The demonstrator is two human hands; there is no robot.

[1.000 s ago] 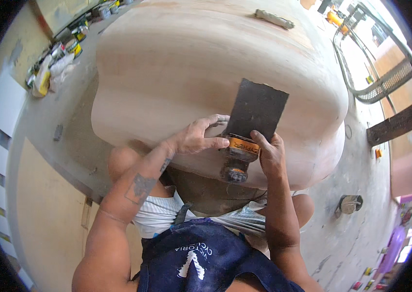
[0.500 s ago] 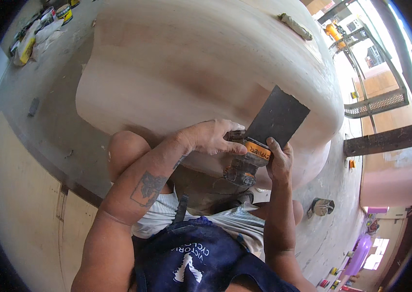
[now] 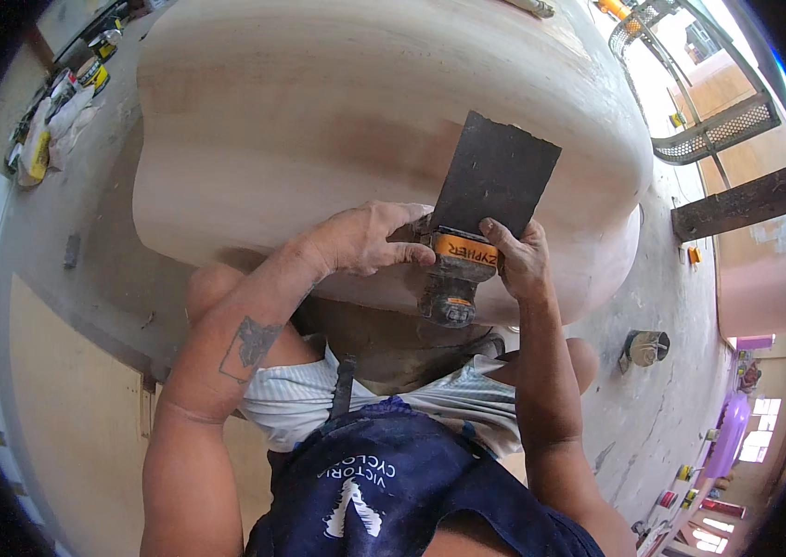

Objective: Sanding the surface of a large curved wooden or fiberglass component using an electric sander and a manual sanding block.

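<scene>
- One sander, a blocky body of what looks like black plastic with a bright orange band, shows pale dust on its surface.
- From its far side runs a sheet, flat, dark grey and matte, four-cornered, with a ragged far edge.
- Behind these we see a big shell, pale beige and pinkish, its broad face smoothly rounded and smudged brown in patches.
- On the grey, scuffed floor to the right we find a dusty round bucket, well apart from the sander.
- Further up on that side are a dark beam and a curved metal frame with mesh panels.
- The right hand holds the sheet, thumb on its face near the orange band; the sander lies just left of this hand.
- The left hand has thumb and fingers curved apart, tips at the sander's left side; whether it grips, we cannot tell.
- So the sander sits between both hands, above the person's lap and before the shell's near edge.
</scene>
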